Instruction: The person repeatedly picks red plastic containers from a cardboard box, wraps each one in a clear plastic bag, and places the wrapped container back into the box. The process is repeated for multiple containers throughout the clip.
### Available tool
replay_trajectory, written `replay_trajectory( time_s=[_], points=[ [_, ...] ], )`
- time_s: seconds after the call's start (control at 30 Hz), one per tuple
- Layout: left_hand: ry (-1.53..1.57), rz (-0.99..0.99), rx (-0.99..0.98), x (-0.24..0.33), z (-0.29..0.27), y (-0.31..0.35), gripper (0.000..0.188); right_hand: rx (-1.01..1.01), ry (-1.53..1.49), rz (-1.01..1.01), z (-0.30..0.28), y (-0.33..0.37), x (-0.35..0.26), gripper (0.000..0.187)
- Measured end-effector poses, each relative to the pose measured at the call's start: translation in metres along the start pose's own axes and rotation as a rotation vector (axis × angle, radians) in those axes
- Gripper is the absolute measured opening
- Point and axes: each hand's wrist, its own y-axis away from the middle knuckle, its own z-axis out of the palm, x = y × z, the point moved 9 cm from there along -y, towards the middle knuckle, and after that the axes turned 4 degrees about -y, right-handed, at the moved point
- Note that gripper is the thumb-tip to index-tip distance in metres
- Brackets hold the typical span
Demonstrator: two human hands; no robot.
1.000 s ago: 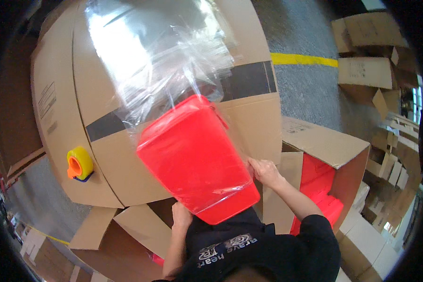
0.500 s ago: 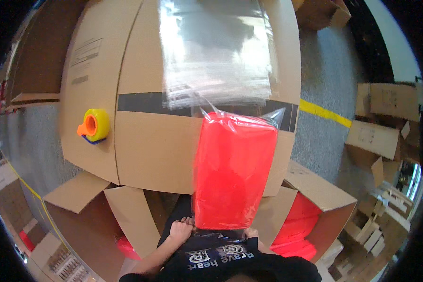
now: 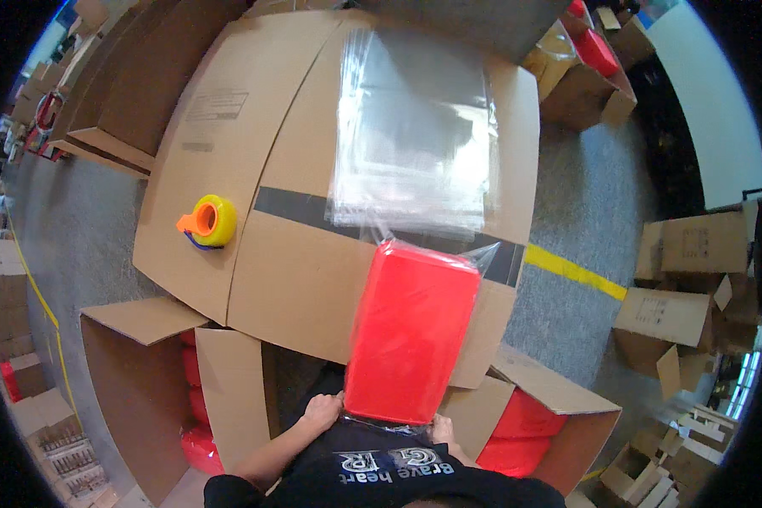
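Observation:
A red rectangular case (image 3: 415,334) with rounded corners lies inside a clear plastic bag (image 3: 477,256), its far end on the cardboard surface and its near end close to my body. My left hand (image 3: 320,413) is closed on the bag's edge at the near left corner. At the near right corner, my right hand (image 3: 440,430) pinches the same edge, its fingers partly hidden. Loose film bunches between the two hands. Just beyond the case lies a stack of flat clear bags (image 3: 415,144).
A yellow and orange tape dispenser (image 3: 215,222) sits on the cardboard surface (image 3: 305,284) at left. Open cartons holding red cases stand at near left (image 3: 135,398) and near right (image 3: 593,432). More cartons (image 3: 662,326) lie on the floor at right, beyond a yellow line (image 3: 576,273).
The view has shifted and turned, so the surface looks lower and tilted. The bagged case has come slightly nearer my body, with both hands still at its near end.

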Motion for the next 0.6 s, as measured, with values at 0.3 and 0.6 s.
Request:
replay_trajectory(
  time_s=[0.3,0.6],
  points=[
    [0.95,-0.168,0.644,-0.013,-0.171,0.041,0.098,-0.574,0.084,-0.358,-0.101,-0.125,-0.026,0.041],
    [0.661,-0.502,1.179,0.022,-0.213,0.096,0.12,-0.504,-1.05,-0.26,-0.039,-0.147,-0.231,0.053]
  ],
)
